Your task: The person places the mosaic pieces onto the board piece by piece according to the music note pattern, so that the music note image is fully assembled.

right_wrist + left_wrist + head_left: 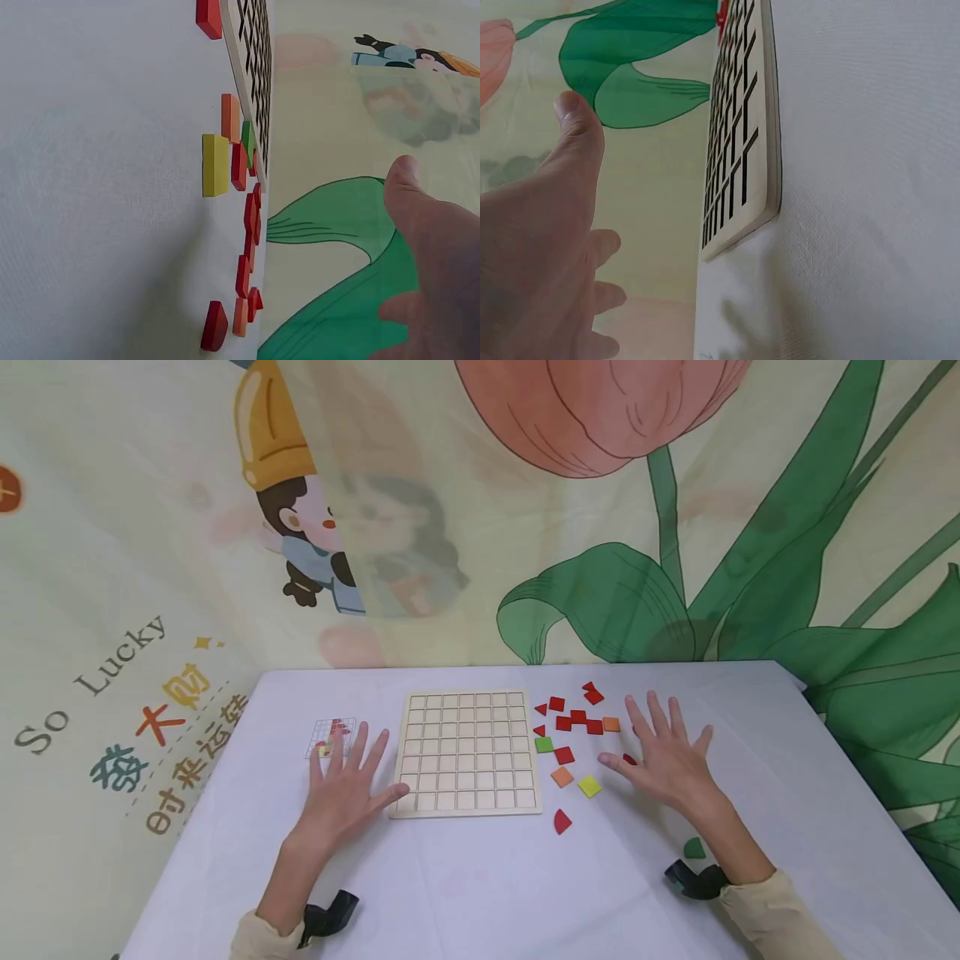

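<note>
A square wooden grid board [465, 810] lies mid-table, its cells bare. My left hand [341, 797] is spread above the table at the board's left side, holding nothing; its thumb overlaps the board's lower left corner in the head view. Near that hand's fingertips lies a small printed pattern card [321, 735], partly hidden by them. My right hand [671, 760] is spread with nothing in it, just right of the scattered pieces. Closest to it are a mostly covered red piece [629, 759], an orange square [611, 724] and a yellow square [589, 786].
Several red squares [564, 755] and small red triangles [541, 709] lie right of the board, with a green square [543, 744] and another orange square [562, 777]. A red quarter-round piece [562, 822] sits nearer the front. A dark green piece [694, 847] lies by the right wrist.
</note>
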A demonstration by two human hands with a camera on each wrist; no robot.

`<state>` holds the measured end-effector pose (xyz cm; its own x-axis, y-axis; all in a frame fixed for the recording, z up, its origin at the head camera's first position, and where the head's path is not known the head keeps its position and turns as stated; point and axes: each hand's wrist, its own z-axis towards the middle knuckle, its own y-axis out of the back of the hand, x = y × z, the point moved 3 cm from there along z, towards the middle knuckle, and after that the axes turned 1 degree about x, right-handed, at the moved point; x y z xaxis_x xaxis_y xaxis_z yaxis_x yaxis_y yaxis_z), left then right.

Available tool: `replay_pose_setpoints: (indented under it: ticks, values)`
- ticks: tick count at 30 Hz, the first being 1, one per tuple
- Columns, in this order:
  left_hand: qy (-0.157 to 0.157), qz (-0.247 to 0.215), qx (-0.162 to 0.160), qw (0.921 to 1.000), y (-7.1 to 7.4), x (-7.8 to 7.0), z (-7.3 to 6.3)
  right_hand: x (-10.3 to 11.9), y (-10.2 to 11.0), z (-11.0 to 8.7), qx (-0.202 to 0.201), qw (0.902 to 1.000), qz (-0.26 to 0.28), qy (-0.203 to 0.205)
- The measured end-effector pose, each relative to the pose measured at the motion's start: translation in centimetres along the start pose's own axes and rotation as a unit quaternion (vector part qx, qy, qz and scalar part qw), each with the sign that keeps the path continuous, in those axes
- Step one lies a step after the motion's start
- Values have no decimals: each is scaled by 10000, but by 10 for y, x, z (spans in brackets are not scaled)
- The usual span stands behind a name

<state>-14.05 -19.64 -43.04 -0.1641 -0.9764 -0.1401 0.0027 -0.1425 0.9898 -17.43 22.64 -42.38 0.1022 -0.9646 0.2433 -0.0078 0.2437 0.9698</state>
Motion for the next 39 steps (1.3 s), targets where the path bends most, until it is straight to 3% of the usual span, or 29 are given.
replay_pose_setpoints:
  ticks: [9, 15, 27, 39]
  values:
    - [-440, -144, 34, 9989, -3, -6, 4, 7, -9, 3, 205, 9995, 173, 192]
    - [-587, 9, -89, 9982, -3, -3, 7, 9, -11, 5, 181, 9991, 158, 354]
    - [-914, 166, -1, 9957, -8, -2, 7, 15, -21, 7, 206, 9976, -67, 654]
    - [-992, -148, 167, 9948, -10, -1, 3, 16, -25, 7, 297, 9958, -208, 843]
